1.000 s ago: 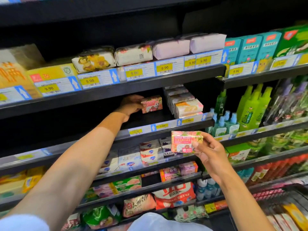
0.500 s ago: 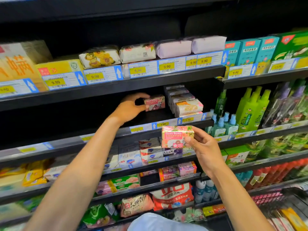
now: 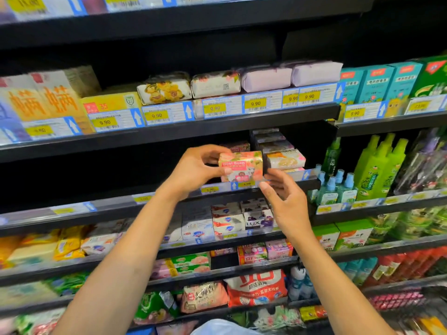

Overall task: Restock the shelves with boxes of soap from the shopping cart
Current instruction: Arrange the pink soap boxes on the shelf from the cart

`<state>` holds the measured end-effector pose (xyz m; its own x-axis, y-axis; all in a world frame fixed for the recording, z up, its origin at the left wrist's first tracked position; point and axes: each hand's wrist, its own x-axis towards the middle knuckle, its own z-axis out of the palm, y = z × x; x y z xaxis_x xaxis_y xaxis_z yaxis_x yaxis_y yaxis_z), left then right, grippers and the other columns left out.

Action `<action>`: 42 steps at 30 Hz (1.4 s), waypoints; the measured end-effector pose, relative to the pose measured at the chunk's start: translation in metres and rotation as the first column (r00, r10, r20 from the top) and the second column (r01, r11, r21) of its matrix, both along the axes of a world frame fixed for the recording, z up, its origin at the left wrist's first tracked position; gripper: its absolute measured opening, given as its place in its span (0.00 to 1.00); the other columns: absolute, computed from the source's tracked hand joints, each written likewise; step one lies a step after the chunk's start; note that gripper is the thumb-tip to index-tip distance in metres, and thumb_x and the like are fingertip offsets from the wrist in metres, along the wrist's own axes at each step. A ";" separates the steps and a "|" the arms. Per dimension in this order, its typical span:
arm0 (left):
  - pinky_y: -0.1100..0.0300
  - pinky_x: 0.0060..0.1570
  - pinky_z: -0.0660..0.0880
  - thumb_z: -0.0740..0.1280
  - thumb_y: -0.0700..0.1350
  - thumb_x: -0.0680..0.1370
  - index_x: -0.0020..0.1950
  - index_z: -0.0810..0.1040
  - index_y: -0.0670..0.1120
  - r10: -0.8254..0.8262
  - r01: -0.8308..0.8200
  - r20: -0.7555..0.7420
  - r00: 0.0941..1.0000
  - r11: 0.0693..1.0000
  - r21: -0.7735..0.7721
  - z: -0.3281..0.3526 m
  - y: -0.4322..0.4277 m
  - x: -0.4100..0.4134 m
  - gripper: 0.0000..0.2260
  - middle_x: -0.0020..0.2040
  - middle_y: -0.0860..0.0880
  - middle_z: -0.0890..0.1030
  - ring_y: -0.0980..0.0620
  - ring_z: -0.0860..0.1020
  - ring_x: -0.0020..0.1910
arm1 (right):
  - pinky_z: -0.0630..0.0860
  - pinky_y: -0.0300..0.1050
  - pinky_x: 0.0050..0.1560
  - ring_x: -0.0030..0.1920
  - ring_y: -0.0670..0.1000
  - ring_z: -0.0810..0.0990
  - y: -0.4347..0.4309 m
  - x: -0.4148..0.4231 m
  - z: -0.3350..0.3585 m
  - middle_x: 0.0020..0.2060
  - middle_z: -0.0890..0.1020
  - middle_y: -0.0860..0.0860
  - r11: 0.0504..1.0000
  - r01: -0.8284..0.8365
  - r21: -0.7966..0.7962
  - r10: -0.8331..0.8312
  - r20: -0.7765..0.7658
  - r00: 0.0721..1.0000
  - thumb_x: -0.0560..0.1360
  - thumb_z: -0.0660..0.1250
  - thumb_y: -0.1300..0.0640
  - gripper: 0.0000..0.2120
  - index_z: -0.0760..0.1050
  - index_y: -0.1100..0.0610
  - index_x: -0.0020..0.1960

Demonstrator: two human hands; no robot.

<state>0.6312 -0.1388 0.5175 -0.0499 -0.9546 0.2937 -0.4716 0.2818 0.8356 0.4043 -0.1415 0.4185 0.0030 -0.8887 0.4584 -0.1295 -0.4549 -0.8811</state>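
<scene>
As left hand grips, soap box horizontal

Not much of the person to see here tbh: a bare left forearm runs in from the lower left of the frame and a bare right forearm from the lower right. The left hand and right hand are bare too. The only clothing is a bit of pale, whitish-blue fabric at bottom centre, probably a shirt.
</scene>
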 end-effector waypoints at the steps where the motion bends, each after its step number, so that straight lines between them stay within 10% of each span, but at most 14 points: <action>1: 0.68 0.48 0.78 0.78 0.36 0.71 0.57 0.83 0.51 0.024 -0.024 -0.026 0.999 1.000 0.002 -0.001 -0.007 0.003 0.17 0.50 0.54 0.86 0.62 0.83 0.49 | 0.78 0.43 0.61 0.58 0.42 0.80 -0.002 -0.001 -0.008 0.57 0.82 0.43 0.998 0.041 -0.054 -0.046 -0.083 0.995 0.79 0.71 0.49 0.16 0.78 0.51 0.66; 9: 0.60 0.52 0.81 0.77 0.39 0.72 0.59 0.82 0.51 0.124 -0.128 0.095 0.988 0.991 0.042 -0.025 -0.068 0.021 0.18 0.53 0.53 0.84 0.58 0.82 0.51 | 0.75 0.46 0.65 0.65 0.49 0.75 -0.011 0.004 -0.052 0.61 0.80 0.49 0.960 -0.047 -0.276 -0.117 -0.547 0.829 0.81 0.69 0.54 0.16 0.78 0.55 0.67; 14: 0.71 0.49 0.73 0.79 0.38 0.70 0.56 0.83 0.51 0.148 -0.145 0.258 0.955 0.989 -0.031 -0.031 -0.091 0.021 0.18 0.59 0.50 0.80 0.54 0.79 0.56 | 0.74 0.45 0.66 0.64 0.52 0.76 -0.010 0.007 -0.054 0.60 0.80 0.52 0.888 0.019 -0.459 -0.267 -0.480 0.836 0.79 0.70 0.59 0.15 0.79 0.59 0.65; 21: 0.58 0.70 0.66 0.77 0.38 0.72 0.61 0.80 0.48 0.137 -0.141 0.370 0.919 0.990 -0.017 -0.036 -0.110 0.022 0.19 0.75 0.49 0.69 0.49 0.68 0.73 | 0.71 0.53 0.72 0.67 0.55 0.75 -0.023 0.005 -0.060 0.64 0.78 0.54 0.856 -0.044 -0.515 -0.298 -0.562 0.772 0.80 0.69 0.58 0.19 0.76 0.61 0.70; 42: 0.55 0.67 0.72 0.76 0.40 0.74 0.69 0.76 0.44 0.041 -0.024 0.479 0.877 0.999 -0.041 -0.040 -0.149 0.030 0.24 0.67 0.45 0.75 0.46 0.75 0.66 | 0.71 0.58 0.71 0.68 0.60 0.73 -0.040 0.003 -0.071 0.67 0.76 0.56 0.818 -0.096 -0.568 -0.398 -0.677 0.619 0.77 0.72 0.54 0.26 0.73 0.58 0.73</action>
